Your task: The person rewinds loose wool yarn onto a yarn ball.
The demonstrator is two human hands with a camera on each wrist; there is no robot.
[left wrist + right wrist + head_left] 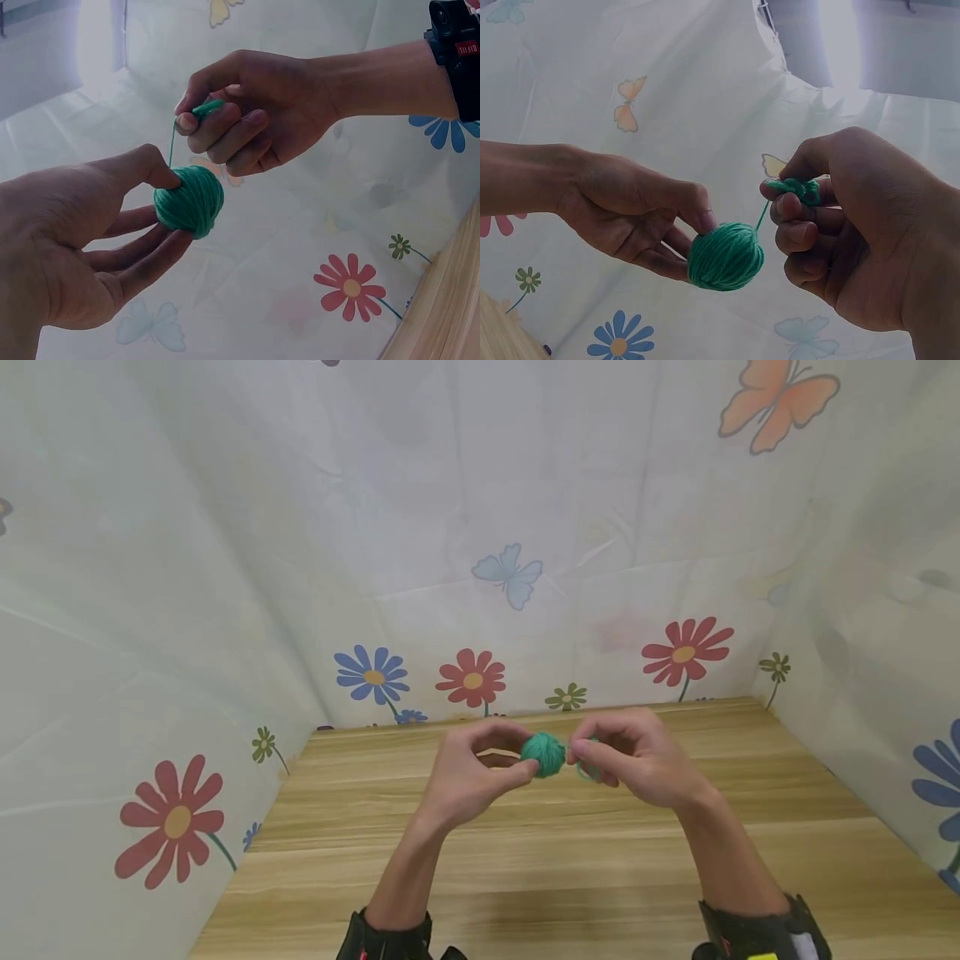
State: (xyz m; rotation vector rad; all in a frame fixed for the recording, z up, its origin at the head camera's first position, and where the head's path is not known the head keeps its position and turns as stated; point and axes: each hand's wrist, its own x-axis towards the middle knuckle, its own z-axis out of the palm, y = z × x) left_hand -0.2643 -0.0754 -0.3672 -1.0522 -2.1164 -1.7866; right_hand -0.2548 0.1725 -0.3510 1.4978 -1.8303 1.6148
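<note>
A small ball of green yarn (543, 754) is held up over the table between the thumb and fingers of my left hand (472, 772). To its right, my right hand (637, 756) pinches the yarn's loose end, a small bunched loop (801, 190), between thumb and forefinger. A short taut strand (172, 144) runs from the ball up to the right fingertips. In the right wrist view the other fingers of the right hand are curled toward the palm. The ball looks neatly wound, with its strands lying side by side.
Beneath both hands lies a wood-grain table (525, 877). Hanging sheets (405, 485) printed with flowers and butterflies enclose it at the back and both sides. Dark wrist bands (765, 931) sit on both forearms.
</note>
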